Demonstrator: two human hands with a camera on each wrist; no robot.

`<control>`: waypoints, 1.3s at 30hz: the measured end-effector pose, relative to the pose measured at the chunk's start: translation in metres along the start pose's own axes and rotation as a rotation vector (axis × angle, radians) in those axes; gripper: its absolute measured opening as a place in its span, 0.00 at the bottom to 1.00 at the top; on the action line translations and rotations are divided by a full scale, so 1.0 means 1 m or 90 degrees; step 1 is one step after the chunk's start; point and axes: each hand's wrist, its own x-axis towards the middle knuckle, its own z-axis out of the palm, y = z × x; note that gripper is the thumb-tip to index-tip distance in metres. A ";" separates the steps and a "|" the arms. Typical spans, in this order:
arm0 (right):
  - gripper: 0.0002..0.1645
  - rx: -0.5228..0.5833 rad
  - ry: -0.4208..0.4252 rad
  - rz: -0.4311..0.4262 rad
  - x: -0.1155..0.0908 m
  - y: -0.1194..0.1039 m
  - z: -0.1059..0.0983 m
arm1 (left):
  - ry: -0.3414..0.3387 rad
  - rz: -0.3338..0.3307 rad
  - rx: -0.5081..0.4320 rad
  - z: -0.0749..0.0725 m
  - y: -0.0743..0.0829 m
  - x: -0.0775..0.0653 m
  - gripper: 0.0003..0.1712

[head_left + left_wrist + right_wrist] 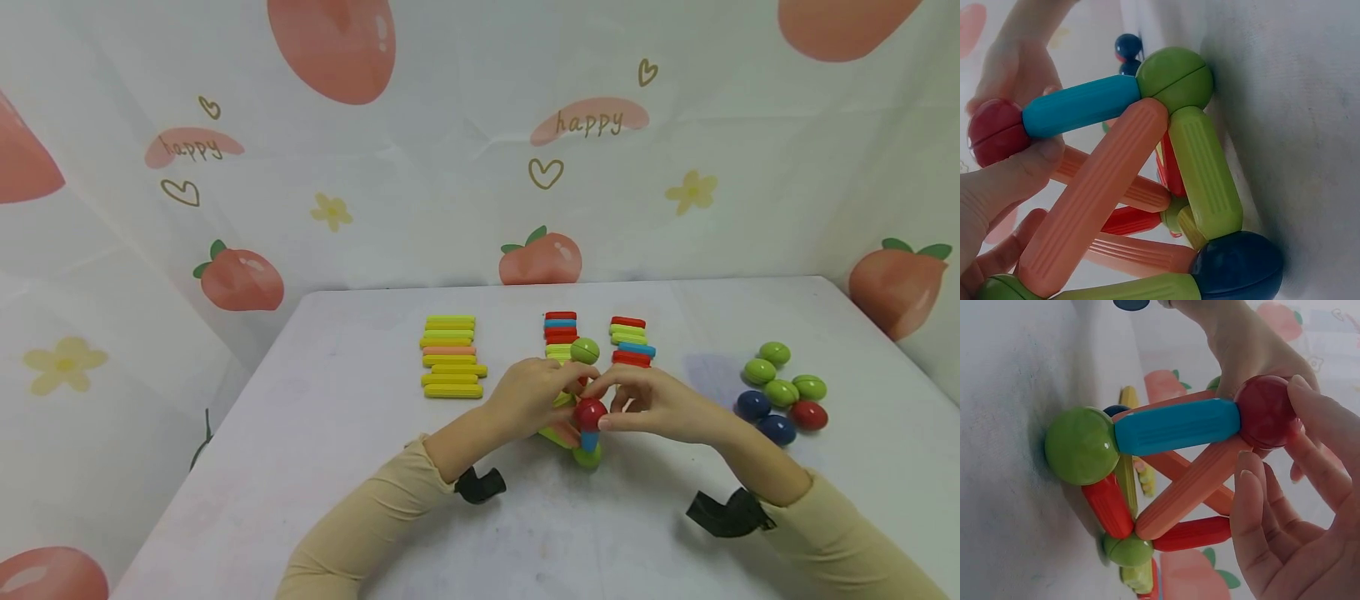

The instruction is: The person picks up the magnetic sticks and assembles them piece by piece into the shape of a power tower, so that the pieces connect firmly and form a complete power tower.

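A frame of ribbed magnetic sticks and balls stands on the table between both hands. At its top near corner is a red ball [590, 414], joined to a blue stick [1177, 427] that runs down to a green ball [1082, 445]. My left hand [528, 393] holds the frame from the left, its thumb by the red ball and blue stick. From the right, my right hand [660, 406] pinches the red ball. Orange sticks [1094, 197], a lime stick [1207, 172] and a dark blue ball [1238, 267] form other parts. The hands hide much of the frame in the head view.
Yellow, lime and orange sticks [450, 360] lie in a column at the left. Two shorter columns, centre sticks [560, 325] and right sticks [632, 340], lie behind the hands. Loose green, blue and red balls [782, 392] gather at the right.
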 end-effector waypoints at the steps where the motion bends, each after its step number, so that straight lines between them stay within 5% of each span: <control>1: 0.16 0.004 -0.002 0.003 0.000 0.000 0.000 | -0.005 -0.002 -0.004 -0.001 0.000 0.000 0.26; 8: 0.17 0.026 -0.009 0.003 0.000 0.002 -0.001 | -0.034 -0.020 -0.064 -0.020 -0.010 -0.005 0.29; 13: 0.16 0.025 -0.014 0.007 0.001 0.001 -0.001 | -0.045 -0.083 -0.157 -0.030 -0.030 -0.022 0.36; 18: 0.17 0.022 -0.019 0.015 0.001 0.003 -0.002 | -0.102 -0.159 -0.307 -0.020 -0.050 -0.039 0.37; 22: 0.18 0.022 -0.021 0.028 0.001 0.004 -0.002 | -0.155 -0.195 -0.381 -0.003 -0.061 -0.046 0.25; 26: 0.17 0.028 -0.020 0.029 0.000 0.004 -0.002 | -0.154 -0.198 -0.407 0.010 -0.065 -0.048 0.19; 33: 0.16 0.017 -0.011 0.013 -0.001 0.008 -0.010 | -0.118 -0.205 -0.435 0.019 -0.066 -0.049 0.21; 39: 0.16 -0.125 0.078 0.129 -0.003 0.027 -0.033 | -0.120 -0.227 -0.415 0.016 -0.063 -0.056 0.20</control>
